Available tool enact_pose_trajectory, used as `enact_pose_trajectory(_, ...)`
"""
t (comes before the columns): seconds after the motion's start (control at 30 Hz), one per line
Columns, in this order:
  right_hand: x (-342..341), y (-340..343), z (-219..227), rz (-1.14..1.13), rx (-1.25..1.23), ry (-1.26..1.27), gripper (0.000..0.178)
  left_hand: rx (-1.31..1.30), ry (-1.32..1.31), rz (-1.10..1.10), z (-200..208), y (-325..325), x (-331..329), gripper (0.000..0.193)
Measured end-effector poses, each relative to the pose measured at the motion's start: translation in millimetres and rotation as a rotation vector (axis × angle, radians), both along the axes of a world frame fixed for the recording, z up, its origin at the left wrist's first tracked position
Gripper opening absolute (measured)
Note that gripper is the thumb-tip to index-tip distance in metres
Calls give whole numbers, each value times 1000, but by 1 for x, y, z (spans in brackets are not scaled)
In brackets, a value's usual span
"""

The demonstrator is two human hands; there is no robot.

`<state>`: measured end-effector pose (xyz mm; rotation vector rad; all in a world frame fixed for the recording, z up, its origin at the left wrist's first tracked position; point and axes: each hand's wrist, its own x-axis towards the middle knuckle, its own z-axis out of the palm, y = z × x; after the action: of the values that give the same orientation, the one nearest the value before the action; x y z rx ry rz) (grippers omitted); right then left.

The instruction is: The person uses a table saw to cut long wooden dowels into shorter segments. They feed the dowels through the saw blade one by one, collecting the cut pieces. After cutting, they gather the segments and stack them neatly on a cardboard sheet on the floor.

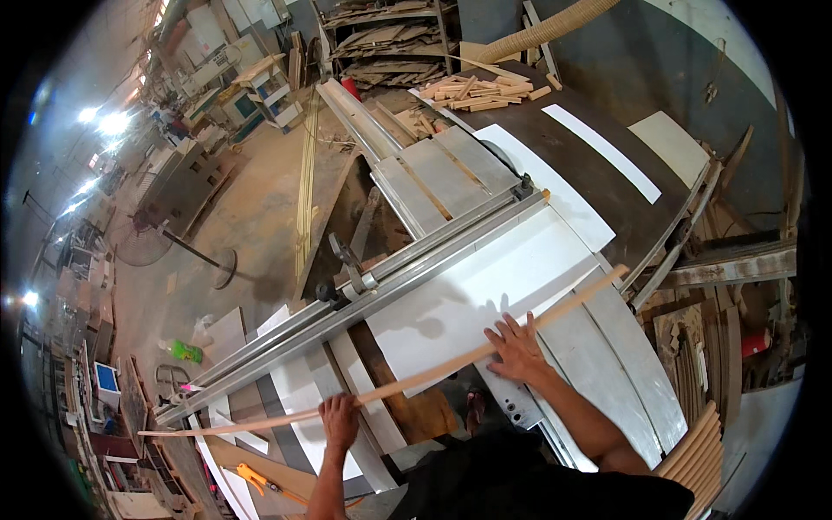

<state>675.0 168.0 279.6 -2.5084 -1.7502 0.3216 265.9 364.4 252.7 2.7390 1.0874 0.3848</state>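
A long thin wooden strip point(425, 376) runs across in front of me, from the lower left to the right. My left hand point(340, 419) is closed around it near the middle, knuckles up. My right hand point(516, 348) lies farther right with its fingers spread, reaching over the strip onto a white board point(416, 342); its palm is at the strip. The board lies flat on the metal table of a panel saw point(607, 347). Behind the board runs a long metal fence point(416, 275), slanting up to the right.
Short wood pieces point(485, 91) are heaped on the dark tabletop point(598, 173) at the back. An orange air gun point(258, 478) lies at lower left, near a green bottle point(182, 350). A standing fan point(143, 238) is on the left. Stacked wood strips point(698, 455) are at lower right.
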Motion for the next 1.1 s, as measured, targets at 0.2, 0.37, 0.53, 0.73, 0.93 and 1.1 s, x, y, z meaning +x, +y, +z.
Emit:
enact_pose_trajectory(0.2, 42, -22, 10, 125, 126, 56, 9, 230, -340, 648, 43, -23, 2, 29)
enact_pose_trajectory(0.37, 45, 5, 86, 125, 739, -213, 16, -137, -965, 1550, -3, -6, -48, 73)
enact_pose_trajectory(0.53, 40, 28, 128, 147, 1062, -350, 21, -1109, -2213, 632, 62, 38, -40, 43)
enact_pose_trajectory(0.73, 56, 47, 143, 25, 1278, -424, 28, -936, -2479, 621, 120, 42, -32, 47)
enact_pose_trajectory(0.93, 115, 80, 209, 88, 1296, -315, 57, -844, -2482, -367, 236, 44, -11, 36)
enact_pose_trajectory(1.1, 118, 127, 239, 163, 1115, -63, 83, -523, -2059, -888, 349, 33, -20, 29)
